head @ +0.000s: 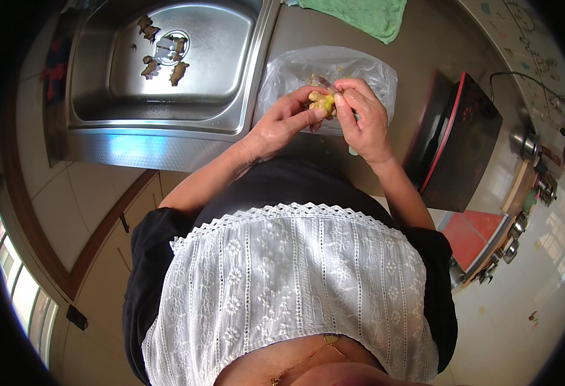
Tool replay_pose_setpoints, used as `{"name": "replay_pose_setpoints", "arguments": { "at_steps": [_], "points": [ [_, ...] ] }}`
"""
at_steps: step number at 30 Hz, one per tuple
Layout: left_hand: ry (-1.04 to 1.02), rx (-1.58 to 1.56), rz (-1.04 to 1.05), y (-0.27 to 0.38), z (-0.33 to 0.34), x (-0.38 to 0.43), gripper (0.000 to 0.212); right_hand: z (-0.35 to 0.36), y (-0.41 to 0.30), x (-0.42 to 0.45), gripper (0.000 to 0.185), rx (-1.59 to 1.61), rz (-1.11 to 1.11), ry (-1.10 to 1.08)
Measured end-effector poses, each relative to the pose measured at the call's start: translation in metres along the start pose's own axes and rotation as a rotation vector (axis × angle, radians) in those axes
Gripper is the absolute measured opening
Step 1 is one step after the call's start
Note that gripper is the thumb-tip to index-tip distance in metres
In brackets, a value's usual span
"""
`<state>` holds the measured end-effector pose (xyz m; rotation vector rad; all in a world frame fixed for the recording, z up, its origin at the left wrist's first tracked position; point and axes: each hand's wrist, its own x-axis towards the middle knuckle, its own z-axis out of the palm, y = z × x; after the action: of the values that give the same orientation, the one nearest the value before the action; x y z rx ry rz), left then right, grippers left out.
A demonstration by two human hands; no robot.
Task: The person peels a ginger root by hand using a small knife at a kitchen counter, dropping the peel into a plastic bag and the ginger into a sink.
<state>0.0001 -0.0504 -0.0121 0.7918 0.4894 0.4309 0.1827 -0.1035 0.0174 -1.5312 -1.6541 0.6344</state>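
Note:
My left hand (pixel 282 118) holds a knobbly piece of ginger root (pixel 322 102) between thumb and fingers; part of its skin is off, showing yellow flesh. In my right hand (pixel 363 116) is a small knife (pixel 325 84), its blade lying over the ginger and a pale green handle end showing below the palm. Both hands are above a clear plastic bag (pixel 282 72) spread on the steel counter, with small yellowish scraps on it. Several unpeeled ginger pieces (pixel 178 73) lie around the drain of the steel sink at the left.
The sink's raised rim (pixel 249 91) borders the bag's left side. A green cloth (pixel 374 17) lies at the counter's far side. To the right stands a black induction cooker (pixel 466 140) with a red edge; a cable runs behind it. Metal pots (pixel 526 144) are farther right.

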Motion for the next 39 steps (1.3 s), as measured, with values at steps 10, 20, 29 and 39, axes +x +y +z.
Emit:
{"name": "replay_pose_setpoints", "arguments": {
  "at_steps": [10, 20, 29, 39],
  "points": [
    [-0.037, 0.045, -0.005, -0.003, -0.005, 0.002, 0.037, 0.005, -0.007, -0.004, 0.012, 0.005, 0.022, 0.042],
    [-0.071, -0.186, -0.090, 0.008, -0.002, 0.002, 0.037, 0.001, -0.002, -0.008, 0.012, 0.086, 0.147, 0.032],
    [-0.098, -0.402, -0.153, 0.009, -0.002, 0.001, 0.052, -0.003, 0.000, -0.004, 0.013, -0.006, 0.066, 0.010],
    [-0.092, -0.354, -0.186, 0.012, -0.004, 0.002, 0.036, -0.006, 0.001, 0.004, 0.015, 0.089, -0.076, -0.134]
  ]
}}
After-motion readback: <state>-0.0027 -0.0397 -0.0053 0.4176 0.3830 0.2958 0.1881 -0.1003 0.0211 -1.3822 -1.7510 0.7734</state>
